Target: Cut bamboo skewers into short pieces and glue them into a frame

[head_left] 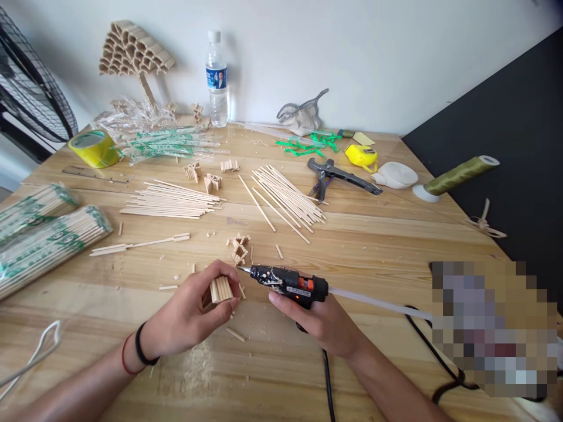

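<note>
Now left hand point(189, 313) pinches stick bundle point(220, 289), apparently tilted.

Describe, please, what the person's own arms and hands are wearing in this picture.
Both forearms are bare, with no sleeves or gloves in view. The left hand has two thin bands at its wrist, one black band and one red band. The right hand shows no band, watch or ring.

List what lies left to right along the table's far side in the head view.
Yellow tape roll → clear plastic water bottle → black metal pliers → yellow tape measure → olive-green thread spool.
</note>
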A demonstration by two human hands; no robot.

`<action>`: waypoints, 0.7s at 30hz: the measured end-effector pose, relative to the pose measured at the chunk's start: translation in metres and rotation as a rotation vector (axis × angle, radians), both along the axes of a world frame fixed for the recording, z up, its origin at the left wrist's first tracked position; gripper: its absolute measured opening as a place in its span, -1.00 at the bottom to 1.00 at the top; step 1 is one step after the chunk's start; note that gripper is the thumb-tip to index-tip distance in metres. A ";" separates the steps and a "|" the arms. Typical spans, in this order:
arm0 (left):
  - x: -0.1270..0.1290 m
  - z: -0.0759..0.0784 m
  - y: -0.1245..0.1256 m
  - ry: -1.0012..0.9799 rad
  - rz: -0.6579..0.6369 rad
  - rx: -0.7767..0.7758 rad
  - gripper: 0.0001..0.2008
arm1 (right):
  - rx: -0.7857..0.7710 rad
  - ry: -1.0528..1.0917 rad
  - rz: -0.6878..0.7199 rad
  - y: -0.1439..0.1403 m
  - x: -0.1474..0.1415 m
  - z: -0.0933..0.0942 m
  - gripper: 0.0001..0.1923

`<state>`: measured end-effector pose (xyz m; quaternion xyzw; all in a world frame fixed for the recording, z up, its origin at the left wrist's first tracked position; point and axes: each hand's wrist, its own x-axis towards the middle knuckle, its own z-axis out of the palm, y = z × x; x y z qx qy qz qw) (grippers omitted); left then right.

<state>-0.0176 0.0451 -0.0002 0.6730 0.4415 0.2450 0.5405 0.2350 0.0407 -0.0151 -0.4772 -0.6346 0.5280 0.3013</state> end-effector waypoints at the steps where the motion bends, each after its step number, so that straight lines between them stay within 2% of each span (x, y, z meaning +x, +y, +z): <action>1: 0.000 0.001 0.000 0.010 -0.001 0.003 -0.90 | 0.003 0.001 0.000 0.000 0.000 0.000 -0.76; 21: 0.002 0.005 0.002 0.074 -0.025 0.049 -0.90 | 0.010 -0.059 0.010 -0.001 -0.001 0.000 -0.75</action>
